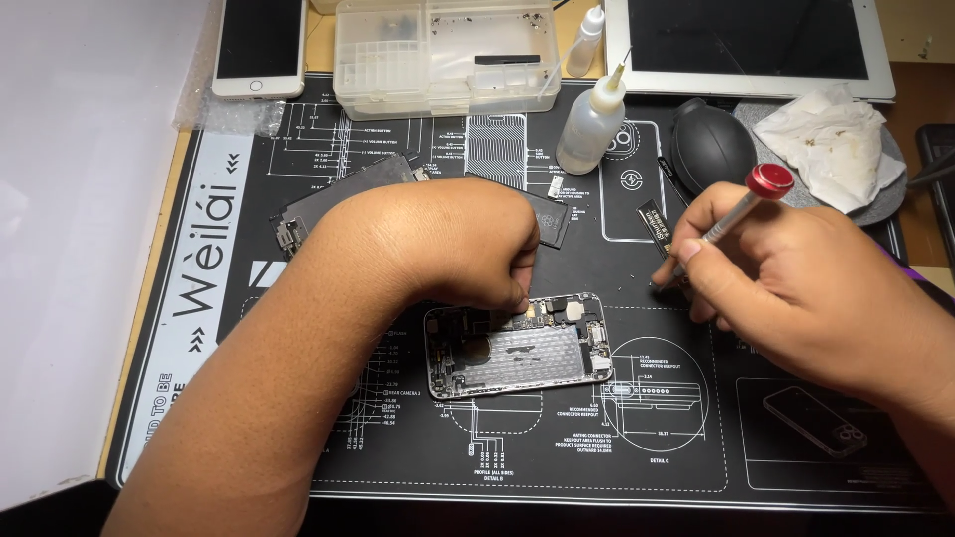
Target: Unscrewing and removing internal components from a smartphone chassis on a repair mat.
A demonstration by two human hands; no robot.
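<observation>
- On the black repair mat (pixel 637 438) lies an opened phone housing (pixel 517 345), its battery bay bare.
- Left hand (pixel 453 244) is curled shut at the housing's upper edge, fingertips pinched on something too small to tell.
- Right hand (pixel 796 278) is clamped on a red-capped precision screwdriver (pixel 731 214), tip down just right of the housing; judged best kept vertical with light pressure.
- Behind: a clear parts box (pixel 448 55), a white-labelled squeeze bottle (pixel 592 124), a black dust blower (pixel 711 149).
</observation>
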